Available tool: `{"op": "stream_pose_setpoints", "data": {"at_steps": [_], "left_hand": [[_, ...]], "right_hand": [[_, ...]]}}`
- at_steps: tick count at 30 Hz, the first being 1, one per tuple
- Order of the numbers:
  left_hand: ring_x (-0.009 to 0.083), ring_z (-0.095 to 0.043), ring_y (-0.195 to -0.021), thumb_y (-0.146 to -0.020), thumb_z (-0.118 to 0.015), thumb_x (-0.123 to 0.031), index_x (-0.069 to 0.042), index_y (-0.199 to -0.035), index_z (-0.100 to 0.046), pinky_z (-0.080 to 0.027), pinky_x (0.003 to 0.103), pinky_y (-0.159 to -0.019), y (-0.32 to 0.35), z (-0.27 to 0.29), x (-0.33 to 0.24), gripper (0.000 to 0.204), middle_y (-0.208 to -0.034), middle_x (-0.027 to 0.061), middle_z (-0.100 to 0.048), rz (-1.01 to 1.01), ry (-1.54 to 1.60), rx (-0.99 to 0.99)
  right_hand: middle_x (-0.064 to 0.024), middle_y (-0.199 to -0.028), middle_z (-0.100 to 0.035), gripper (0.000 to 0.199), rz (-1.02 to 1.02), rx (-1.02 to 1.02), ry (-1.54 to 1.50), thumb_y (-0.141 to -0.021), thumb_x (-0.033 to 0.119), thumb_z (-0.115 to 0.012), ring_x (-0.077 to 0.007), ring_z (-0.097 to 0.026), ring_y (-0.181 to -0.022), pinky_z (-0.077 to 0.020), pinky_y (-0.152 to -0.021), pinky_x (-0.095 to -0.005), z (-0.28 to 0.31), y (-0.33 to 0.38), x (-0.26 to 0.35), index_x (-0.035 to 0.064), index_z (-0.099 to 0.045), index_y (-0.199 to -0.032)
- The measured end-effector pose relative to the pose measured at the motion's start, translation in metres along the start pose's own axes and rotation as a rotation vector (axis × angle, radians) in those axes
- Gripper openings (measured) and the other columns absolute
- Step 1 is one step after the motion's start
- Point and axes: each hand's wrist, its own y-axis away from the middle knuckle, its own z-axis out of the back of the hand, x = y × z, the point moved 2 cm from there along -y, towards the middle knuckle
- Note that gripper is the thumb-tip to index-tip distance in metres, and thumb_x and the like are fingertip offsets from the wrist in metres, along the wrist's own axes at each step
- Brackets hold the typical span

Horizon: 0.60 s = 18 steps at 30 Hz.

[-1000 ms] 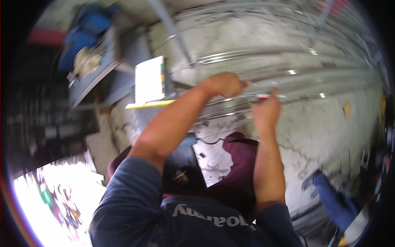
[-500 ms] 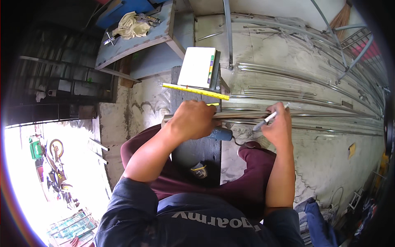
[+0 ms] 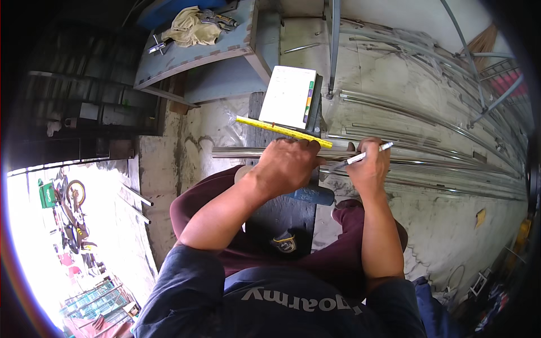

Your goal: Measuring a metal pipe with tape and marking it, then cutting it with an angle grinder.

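Left hand [image 3: 287,163] closed, palm down, over a bundle of long shiny steel rods [image 3: 236,152] lying crosswise on a dark wooden block [image 3: 284,217]. A yellow tape measure blade [image 3: 282,132] runs along just above the rods, passing under the fingers. Right hand [image 3: 369,166] pinches a white marker pen [image 3: 366,156], its tip down at the rods just right of the left hand. A white notepad with coloured tabs [image 3: 288,97] rests beyond the tape. More steel rods [image 3: 439,169] stretch away right across grey concrete floor [image 3: 394,84]. A cloth [image 3: 189,28] lies on a blue-grey bench [image 3: 225,53] top left.
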Motion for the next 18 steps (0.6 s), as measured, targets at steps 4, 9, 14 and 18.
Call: {"op": "stream_pose_setpoints", "data": {"at_steps": [4,9,14,18], "left_hand": [[0.0352,-0.072,-0.083,-0.09,-0.074,-0.02,-0.005,-0.096,-0.062,-0.057,0.047,-0.078,0.023,0.029,0.011,0.02,-0.088,0.0151,-0.07,-0.142,-0.099,-0.196],[0.0316,-0.069,-0.088,-0.082,-0.072,-0.012,-0.003,-0.101,-0.061,-0.053,0.043,-0.085,0.049,0.037,0.027,0.024,-0.089,0.0113,-0.066,-0.079,-0.371,-0.374],[0.0315,-0.072,-0.094,-0.091,-0.063,-0.018,-0.001,-0.101,-0.065,-0.053,0.041,-0.087,0.067,0.052,0.007,0.02,-0.093,0.0138,-0.069,0.0,-0.284,-0.27],[0.0281,-0.073,-0.088,-0.09,-0.06,-0.016,-0.003,-0.095,-0.069,-0.054,0.041,-0.086,0.074,0.057,-0.016,0.017,-0.09,0.0125,-0.072,-0.094,-0.353,-0.292]], "right_hand": [[-0.0103,-0.078,-0.059,0.039,-0.048,-0.074,0.044,-0.075,0.009,-0.087,-0.0385,-0.06,-0.073,-0.0433,-0.071,-0.0513,0.001,-0.004,0.0,0.0086,-0.052,-0.092],[-0.0105,-0.076,-0.06,0.037,-0.002,-0.139,0.163,-0.074,0.004,-0.085,-0.0386,-0.06,-0.068,-0.0445,-0.066,-0.0488,0.01,0.01,-0.02,0.0104,-0.051,-0.086],[-0.0107,-0.072,-0.057,0.04,0.013,-0.326,0.041,-0.08,0.0,-0.082,-0.0311,-0.055,-0.063,-0.0456,-0.064,-0.0413,0.034,0.015,-0.049,0.0067,-0.044,-0.087],[-0.0082,-0.075,-0.056,0.04,-0.075,-0.392,0.214,-0.085,0.003,-0.083,-0.0288,-0.055,-0.069,-0.0464,-0.069,-0.0415,0.052,0.018,-0.054,0.0062,-0.043,-0.087]]}}
